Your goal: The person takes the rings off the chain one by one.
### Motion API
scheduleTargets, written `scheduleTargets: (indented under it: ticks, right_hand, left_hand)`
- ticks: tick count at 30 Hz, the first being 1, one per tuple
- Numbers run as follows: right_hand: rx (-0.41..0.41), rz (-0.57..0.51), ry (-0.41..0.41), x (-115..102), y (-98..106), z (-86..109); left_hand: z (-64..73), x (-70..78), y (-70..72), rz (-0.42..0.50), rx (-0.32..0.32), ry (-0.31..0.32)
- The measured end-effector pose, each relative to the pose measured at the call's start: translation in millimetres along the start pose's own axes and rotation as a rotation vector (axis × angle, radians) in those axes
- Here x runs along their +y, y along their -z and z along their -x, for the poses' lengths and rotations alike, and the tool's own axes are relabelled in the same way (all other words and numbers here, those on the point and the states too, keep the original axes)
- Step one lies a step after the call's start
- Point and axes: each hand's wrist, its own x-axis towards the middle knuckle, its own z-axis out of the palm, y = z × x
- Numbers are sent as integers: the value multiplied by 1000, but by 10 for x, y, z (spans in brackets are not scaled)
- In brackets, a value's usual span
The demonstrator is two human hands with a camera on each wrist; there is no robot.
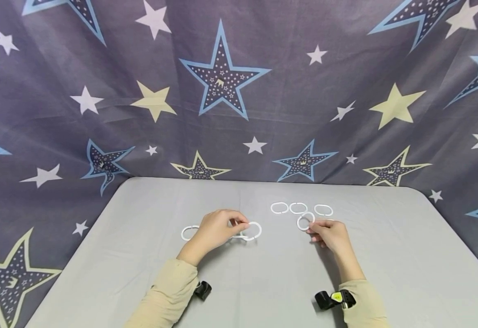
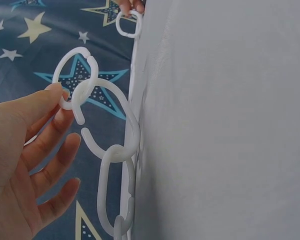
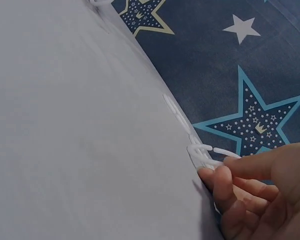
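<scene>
My left hand pinches a white plastic link between thumb and index finger, its other fingers loosely spread. That link is hooked through another link with a gap in its side, and more joined links hang below it as a chain. In the head view one chain link shows left of the hand; the hand hides part of the chain. To the right, my right hand pinches a single white link by its edge, held apart from the chain. A small gap in this link shows in the right wrist view.
Beyond the right hand, several loose white links lie in a rough row on the grey table. A star-patterned curtain hangs behind the table's far edge. Black wrist cameras sit at both sleeves.
</scene>
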Motion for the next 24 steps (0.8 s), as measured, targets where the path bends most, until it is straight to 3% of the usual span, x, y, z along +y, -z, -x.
scheduleTargets:
  ticks: [12,24]
  right_hand:
    - [-7,107,-3,27,59,-12]
    - [-2,91,-13,21,42,9]
  left_hand:
    - [4,-6,-16,4,-5,9]
    - [0,-20,-19,-1,1,9]
